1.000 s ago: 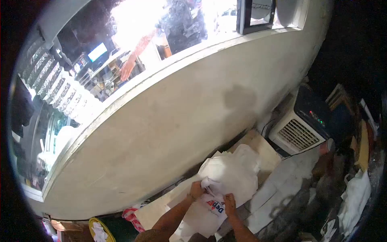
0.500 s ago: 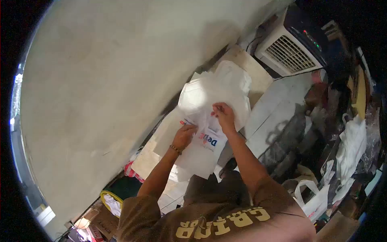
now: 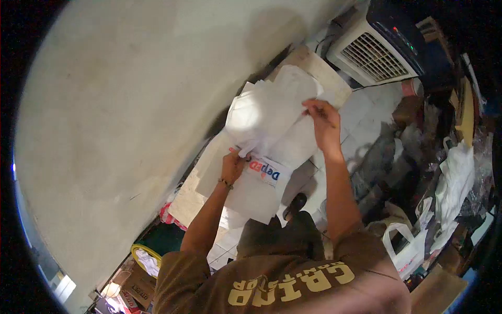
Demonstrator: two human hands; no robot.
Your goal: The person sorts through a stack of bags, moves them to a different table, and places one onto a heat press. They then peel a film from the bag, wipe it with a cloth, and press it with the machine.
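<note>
My left hand (image 3: 234, 165) is closed on the edge of a thin white printed sheet (image 3: 261, 196), which bears "DepED" in blue and red letters. Bunched white material shows just beyond its fingertips. To the right and farther away, my right hand (image 3: 325, 120) is raised over the pile with its fingers pinched together. A faint thin line runs from those fingers back toward the left hand; I cannot tell what it is. Beneath both hands spreads a pile of white sheets (image 3: 285, 89), some lying loosely over one another.
A pale low table (image 3: 334, 86) carries the pile beside the wall (image 3: 130, 104). An air cooler (image 3: 374, 57) stands at its far end. White bags (image 3: 408, 251) and dark plastic clutter the right side. A green bin with a yellow rim (image 3: 137, 250) is at lower left.
My right hand has moved up and right, away from the left hand. My left hand has shifted slightly left and still grips the sheet.
</note>
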